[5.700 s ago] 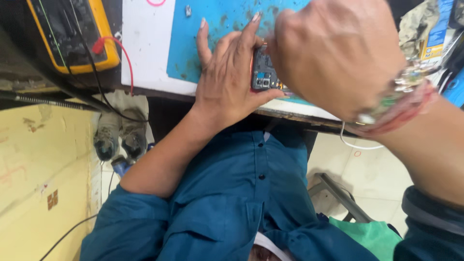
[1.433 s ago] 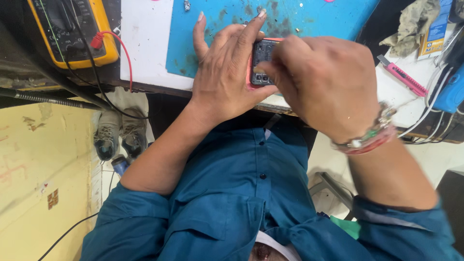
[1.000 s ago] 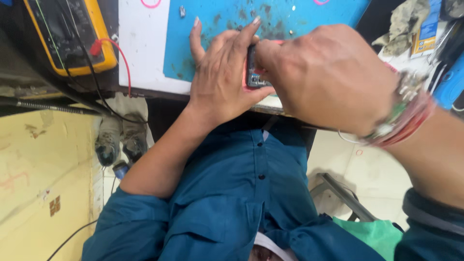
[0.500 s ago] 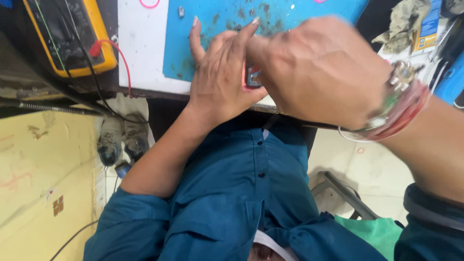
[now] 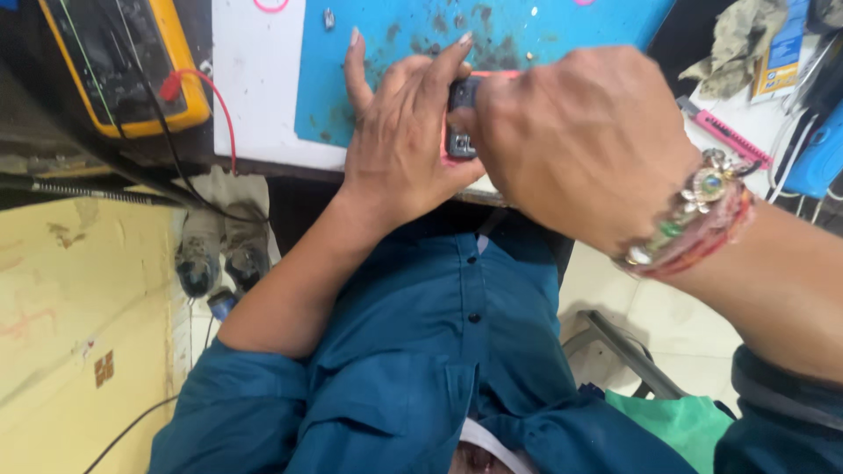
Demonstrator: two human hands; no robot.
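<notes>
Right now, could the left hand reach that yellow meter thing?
Probably yes, but not freely: the left hand is busy holding the small dark device with the right hand. The yellow meter lies beyond a bare stretch of white bench.

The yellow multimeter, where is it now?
In the head view, the yellow multimeter sits top left, beside the blue mat, left of both hands.
</notes>
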